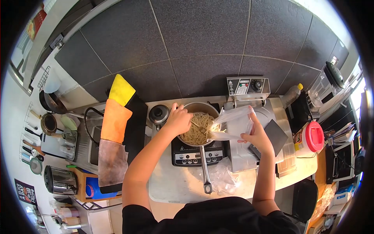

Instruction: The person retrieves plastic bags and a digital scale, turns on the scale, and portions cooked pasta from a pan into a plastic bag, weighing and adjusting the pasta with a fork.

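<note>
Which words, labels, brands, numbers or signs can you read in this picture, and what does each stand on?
None reads with certainty.
Black rectangular wall sign: pale lettering, too small and warped.
Silver metal control box with black dial: printed labels, too small.
Black cooker's silver button panel: markings too small.
Pale tub with round red lid: label blurred.

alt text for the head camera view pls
The right hand holds a clear plastic bag at a pot of noodles, the left hand over the pot's left side; the pot sits on a black cooktop before dark wall tiles.
</note>
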The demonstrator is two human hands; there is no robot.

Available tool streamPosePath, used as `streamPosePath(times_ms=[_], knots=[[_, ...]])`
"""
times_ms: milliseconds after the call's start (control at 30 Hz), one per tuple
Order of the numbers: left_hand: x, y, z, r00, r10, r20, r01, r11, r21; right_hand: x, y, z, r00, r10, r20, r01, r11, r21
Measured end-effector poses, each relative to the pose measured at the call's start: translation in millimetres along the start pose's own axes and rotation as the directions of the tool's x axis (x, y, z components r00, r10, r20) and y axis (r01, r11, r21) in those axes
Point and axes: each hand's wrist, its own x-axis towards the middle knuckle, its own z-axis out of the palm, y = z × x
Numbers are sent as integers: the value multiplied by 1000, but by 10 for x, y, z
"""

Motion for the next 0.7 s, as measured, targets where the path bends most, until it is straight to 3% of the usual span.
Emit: streamPosePath(times_ms=[333, 533, 567, 633, 667, 700], knots=[[147, -103, -364, 982, -28, 188, 80, 958, -275, -23, 63, -28, 1000, -9, 13, 9, 1000, 1], [258, -23, -315, 993, -58, 102, 100, 869, -485, -42, 82, -18, 1000, -5, -6, 5, 1000, -13], [254, -6, -360, 993, -55, 101, 98, 869, -486, -46, 72, -24, 1000, -5, -9, 5, 1000, -14], [222, 6, -459, 992, -85, 88, 100, 979, -177, -63, 52, -27, 1000, 3, -5, -3, 1000, -22], [209, -23, -423, 993, -82, 90, 98, 979, -179, -68, 52, -28, 1000, 6, -8, -6, 1000, -21], [193, -75, -352, 996, -87, -2, 86, 994, -60, -69, 52, -26, 1000, 3, -7, -3, 1000, -11]])
